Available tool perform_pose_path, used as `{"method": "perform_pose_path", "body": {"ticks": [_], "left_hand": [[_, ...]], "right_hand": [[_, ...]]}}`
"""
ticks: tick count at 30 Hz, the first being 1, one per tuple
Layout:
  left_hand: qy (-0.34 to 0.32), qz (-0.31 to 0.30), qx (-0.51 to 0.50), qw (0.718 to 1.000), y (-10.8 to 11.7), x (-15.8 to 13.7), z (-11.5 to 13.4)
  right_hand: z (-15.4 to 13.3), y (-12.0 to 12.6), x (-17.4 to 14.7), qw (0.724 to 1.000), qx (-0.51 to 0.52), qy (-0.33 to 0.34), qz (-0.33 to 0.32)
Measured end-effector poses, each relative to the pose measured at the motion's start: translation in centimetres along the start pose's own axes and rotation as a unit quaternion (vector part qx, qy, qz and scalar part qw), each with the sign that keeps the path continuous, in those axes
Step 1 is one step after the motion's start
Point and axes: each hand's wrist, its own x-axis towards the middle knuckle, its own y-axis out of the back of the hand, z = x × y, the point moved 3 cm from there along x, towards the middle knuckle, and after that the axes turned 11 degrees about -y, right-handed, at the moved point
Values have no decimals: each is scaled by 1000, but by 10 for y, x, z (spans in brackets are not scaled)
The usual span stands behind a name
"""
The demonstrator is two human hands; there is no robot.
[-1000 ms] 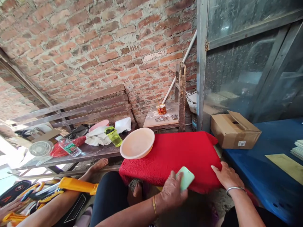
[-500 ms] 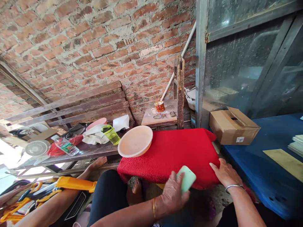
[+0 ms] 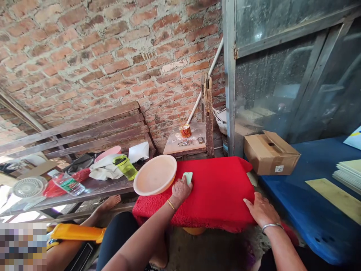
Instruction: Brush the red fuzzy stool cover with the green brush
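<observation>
My left hand (image 3: 181, 191) grips a flat, pale green rounded piece (image 3: 188, 175), which looks pressed to the red cloth (image 3: 216, 188); its exact kind does not show. Close on that hand's left, a peach-coloured plastic basin (image 3: 155, 176) rests on the cloth's left end. Over at the right edge of the cloth lies my right hand (image 3: 264, 211), thumb spread from the fingers and holding nothing visible. The cloth drapes over a low support that it mostly hides.
A cardboard box (image 3: 272, 152) and stacked pale sheets (image 3: 348, 175) sit on a blue table (image 3: 301, 195) at right. On the left, a wooden bench (image 3: 98, 184) carries a green bottle (image 3: 125, 167), a clear bottle (image 3: 69, 184) and a fan (image 3: 29, 186). Another person's leg shows at lower left.
My left hand has moved the pale green piece away from me and leftward, from the cloth's near edge to beside the basin. My right hand stays at the right edge. The view has shifted slightly.
</observation>
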Motion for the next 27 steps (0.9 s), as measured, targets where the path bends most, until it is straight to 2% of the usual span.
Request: {"method": "perform_pose_path", "body": {"ticks": [3,5,7,8,10,14,16,17,18,20,23,25,27], "left_hand": [[-44,14,-6,999,-8,-3,61],[-125,15,-30,992,-9,-7,106],[-195,6,-68,978,-6,-8,134],[-208,1,-84,974,-2,-7,137],[-185,-6,-95,978,6,-1,121],[-33,-24,-49,998,20,18,45],[12,-31,-31,999,21,24,21],[20,-33,-28,999,20,26,18],[17,-34,-29,999,18,27,21],[-17,-39,-43,998,14,29,43],[-123,-56,-84,987,13,26,91],[-217,-67,-114,967,20,18,115],[-306,-74,-137,939,30,4,124]], "right_hand": [[1,-1,1,1000,-1,-1,6],[2,-1,1,1000,-1,-5,9],[2,1,-1,1000,-2,-8,8],[1,1,-2,1000,-5,-8,7],[0,3,-4,1000,-10,-4,3],[-4,7,-9,1000,-9,3,9],[-5,8,-10,1000,-5,3,9],[-5,8,-10,1000,-2,2,8],[-6,7,-9,1000,0,0,5],[-6,6,-8,1000,4,-3,-8],[-3,7,-8,1000,13,-11,-18],[0,15,-10,999,37,-13,37],[-1,29,-16,986,105,17,126]]}}
